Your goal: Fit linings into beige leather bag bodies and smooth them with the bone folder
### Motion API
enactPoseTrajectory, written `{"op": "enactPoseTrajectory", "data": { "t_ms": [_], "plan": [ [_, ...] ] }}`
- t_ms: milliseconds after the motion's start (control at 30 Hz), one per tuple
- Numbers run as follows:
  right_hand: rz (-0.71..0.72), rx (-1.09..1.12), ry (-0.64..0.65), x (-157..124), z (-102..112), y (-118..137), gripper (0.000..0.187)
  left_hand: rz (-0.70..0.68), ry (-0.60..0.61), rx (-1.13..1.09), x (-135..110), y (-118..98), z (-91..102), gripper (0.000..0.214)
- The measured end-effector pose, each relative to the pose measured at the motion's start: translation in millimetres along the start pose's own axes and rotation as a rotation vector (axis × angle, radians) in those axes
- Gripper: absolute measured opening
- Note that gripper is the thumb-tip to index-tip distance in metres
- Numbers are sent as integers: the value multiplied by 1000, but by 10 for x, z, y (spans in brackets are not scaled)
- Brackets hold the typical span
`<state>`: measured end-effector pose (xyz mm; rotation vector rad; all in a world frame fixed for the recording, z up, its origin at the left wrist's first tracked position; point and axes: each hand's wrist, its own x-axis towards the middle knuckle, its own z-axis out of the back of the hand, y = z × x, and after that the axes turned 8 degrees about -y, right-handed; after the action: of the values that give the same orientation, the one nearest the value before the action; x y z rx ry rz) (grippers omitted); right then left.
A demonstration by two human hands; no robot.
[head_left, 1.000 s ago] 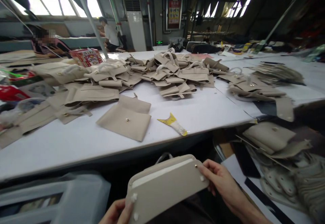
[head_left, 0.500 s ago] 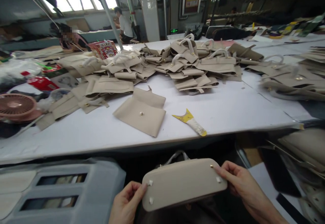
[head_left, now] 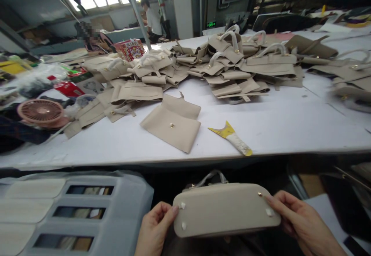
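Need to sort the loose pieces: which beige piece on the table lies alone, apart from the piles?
The flat flap piece with a gold stud, near the table's front edge, left of the yellow-tipped tube. The others lie heaped behind it.

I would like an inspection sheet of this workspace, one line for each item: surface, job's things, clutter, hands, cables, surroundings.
Surface: white table, bare at the near right edge.
Job's things: beige handbag held below the table edge, bottom panel up, with small feet at its ends.
Clutter: flat beige flap piece; yellow-ended tube; heaps of beige bag parts; pink fan; grey tray at lower left.
Hands: left hand grips the bag's left end; right hand grips its right end.
Cables: nothing seen.
Surroundings: workshop hall with windows; a person in a white shirt stands far back; another person sits at the table's far left.
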<state>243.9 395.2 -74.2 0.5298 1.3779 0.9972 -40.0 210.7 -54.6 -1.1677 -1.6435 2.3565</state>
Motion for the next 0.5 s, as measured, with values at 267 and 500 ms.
{"op": "enactPoseTrajectory", "data": {
  "t_ms": [267,500],
  "plan": [
    [-92,-4,34,47,5,-8,56,33,-1,-2,-5,-12,-14,52],
    [-68,1,29,12,-20,45,57,53,9,7,0,-35,-29,59]
  ]
}}
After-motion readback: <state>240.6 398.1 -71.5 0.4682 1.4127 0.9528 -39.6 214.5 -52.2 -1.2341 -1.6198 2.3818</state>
